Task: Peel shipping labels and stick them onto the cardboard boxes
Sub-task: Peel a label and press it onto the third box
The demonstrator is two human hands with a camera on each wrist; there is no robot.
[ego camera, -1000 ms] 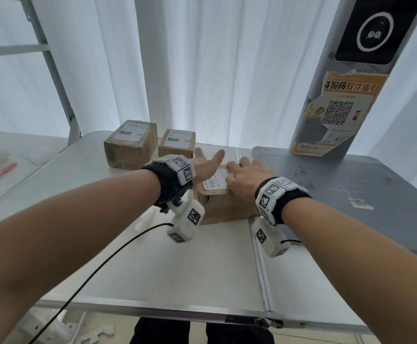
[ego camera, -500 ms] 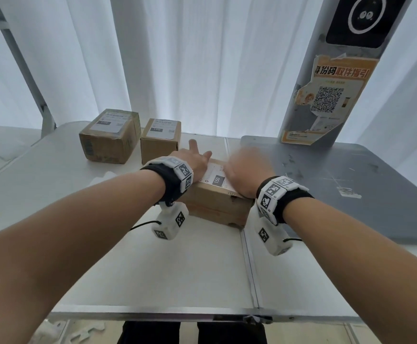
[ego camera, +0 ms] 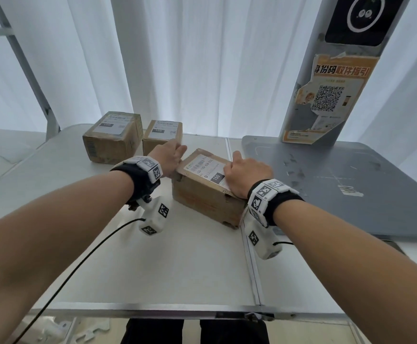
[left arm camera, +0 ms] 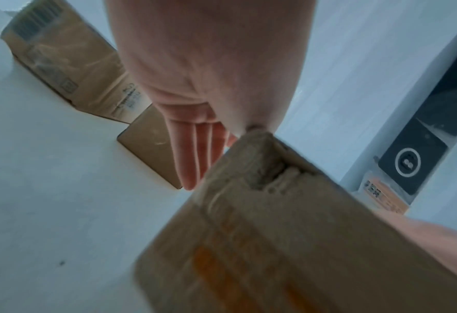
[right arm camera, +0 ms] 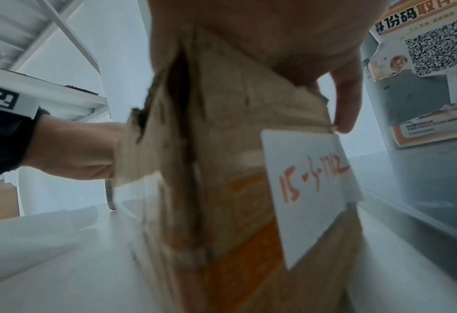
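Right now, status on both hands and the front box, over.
Left hand flat against left end of front box; right hand grips its right end. Label stuck on top. Small labelled box close behind left hand.

You were standing in a parcel pick-up point rather than a home or an office. A tall pillar [ego camera: 298, 120] rose from a grey plate [ego camera: 351, 184] on your right. It carried a black screen [ego camera: 358, 18] with a white ring and an orange poster [ego camera: 331, 98] with a QR code, headed 身份码取件指引. Taped cardboard boxes sat on the white folding table [ego camera: 177, 256]: the nearest box [ego camera: 202, 197], a larger box [ego camera: 113, 140] and a smaller box [ego camera: 161, 135], each bearing a printed shipping label [ego camera: 206, 167]. White curtains [ego camera: 202, 58] hung behind, and metal racking [ego camera: 31, 78] stood at your left.
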